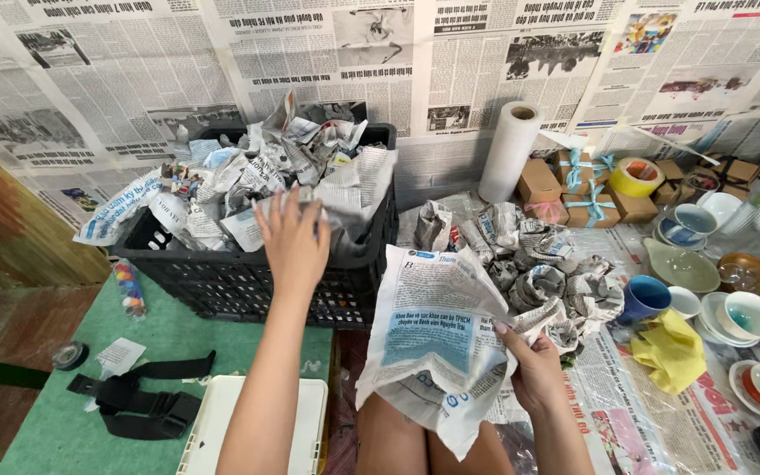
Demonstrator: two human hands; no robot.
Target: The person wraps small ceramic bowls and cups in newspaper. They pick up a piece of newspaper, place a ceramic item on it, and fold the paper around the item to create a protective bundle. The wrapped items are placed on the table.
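My left hand (294,237) reaches out over the black plastic crate (248,286), fingers spread on the crumpled newspaper pieces (283,171) heaped inside it. It grips nothing that I can make out. My right hand (534,365) holds a large newspaper sheet (437,339) by its right edge, above my knees. The sheet hangs down, creased, with a blue block printed on it.
A pile of newspaper-wrapped items (529,264) lies right of the crate. Bowls, cups and a yellow cloth (672,352) fill the right side. A white paper roll (507,151), small ribboned boxes (573,189), yellow tape (635,176), a black strap (138,400) and a white tray (257,427) lie around.
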